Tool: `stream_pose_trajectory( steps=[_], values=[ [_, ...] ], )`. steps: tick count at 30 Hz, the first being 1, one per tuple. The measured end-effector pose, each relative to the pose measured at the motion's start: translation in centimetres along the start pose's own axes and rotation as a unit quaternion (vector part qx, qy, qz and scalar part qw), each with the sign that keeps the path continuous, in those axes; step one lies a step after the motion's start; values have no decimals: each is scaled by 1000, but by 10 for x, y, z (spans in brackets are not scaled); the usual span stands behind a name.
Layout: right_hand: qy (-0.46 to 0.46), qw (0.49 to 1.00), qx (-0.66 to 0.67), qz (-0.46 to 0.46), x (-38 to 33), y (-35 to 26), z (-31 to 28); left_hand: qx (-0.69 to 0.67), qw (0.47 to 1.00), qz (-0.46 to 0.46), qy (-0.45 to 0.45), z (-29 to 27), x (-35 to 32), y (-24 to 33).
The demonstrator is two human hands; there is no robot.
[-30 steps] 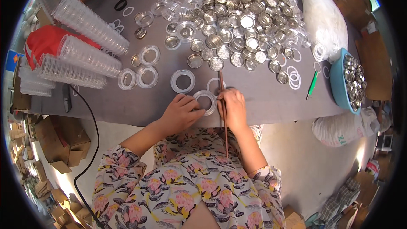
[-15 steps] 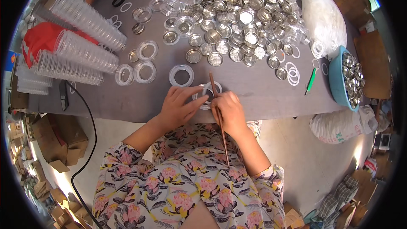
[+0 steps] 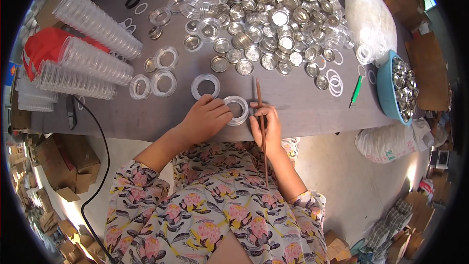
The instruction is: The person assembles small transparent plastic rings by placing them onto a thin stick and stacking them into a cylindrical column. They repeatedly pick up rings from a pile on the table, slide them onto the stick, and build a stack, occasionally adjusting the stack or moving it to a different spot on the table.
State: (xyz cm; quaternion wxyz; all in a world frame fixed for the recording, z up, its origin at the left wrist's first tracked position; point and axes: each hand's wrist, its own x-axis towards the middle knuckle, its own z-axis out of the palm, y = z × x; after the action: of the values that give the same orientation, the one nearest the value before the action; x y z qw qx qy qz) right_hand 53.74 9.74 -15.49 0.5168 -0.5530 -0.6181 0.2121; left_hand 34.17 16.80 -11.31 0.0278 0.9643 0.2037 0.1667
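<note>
A round, clear plastic ring-shaped lid (image 3: 244, 120) lies near the table's front edge. At its left rim, the fingers of my left hand (image 3: 206, 120) are bent together and grip the edge; the fingertips are partly hidden. My right hand (image 3: 268, 125), just right of the lid and apart from it, is closed around a thin brown wooden stick (image 3: 259, 88). The stick's tapered upper end points away from me, and its lower end reaches down over my floral clothing. Another clear ring-shaped lid (image 3: 195, 88) lies flat just beyond my left hand.
A heap of silvery round tins (image 3: 273, 17) covers the far middle. Stacked clear cups (image 3: 97, 63) and red cloth (image 3: 46, 44) lie left. Toward the right are white rings (image 3: 335, 83), a green-handled tool (image 3: 357, 90), a blue basin (image 3: 386, 88) of tins and a plastic bag (image 3: 371, 19).
My left hand has shifted from over the lid to its left rim. My right hand has moved right, off the lid, taking the stick along. At the far left, another person's hand has moved.
</note>
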Motion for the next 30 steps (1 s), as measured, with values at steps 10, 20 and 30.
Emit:
stream_pose_trajectory(
  steps=[10,20,30],
  values=[
    [-10,1000,5,-15,-2,9,4,-57,993,-2,-100,-15,5,-3],
    [-63,996,64,-15,19,-4,58,3,988,-138,-69,0,-7,-24],
    [-30,996,13,-84,37,-6,65,29,970,-230,-68,-43,-21,-76]
  ],
)
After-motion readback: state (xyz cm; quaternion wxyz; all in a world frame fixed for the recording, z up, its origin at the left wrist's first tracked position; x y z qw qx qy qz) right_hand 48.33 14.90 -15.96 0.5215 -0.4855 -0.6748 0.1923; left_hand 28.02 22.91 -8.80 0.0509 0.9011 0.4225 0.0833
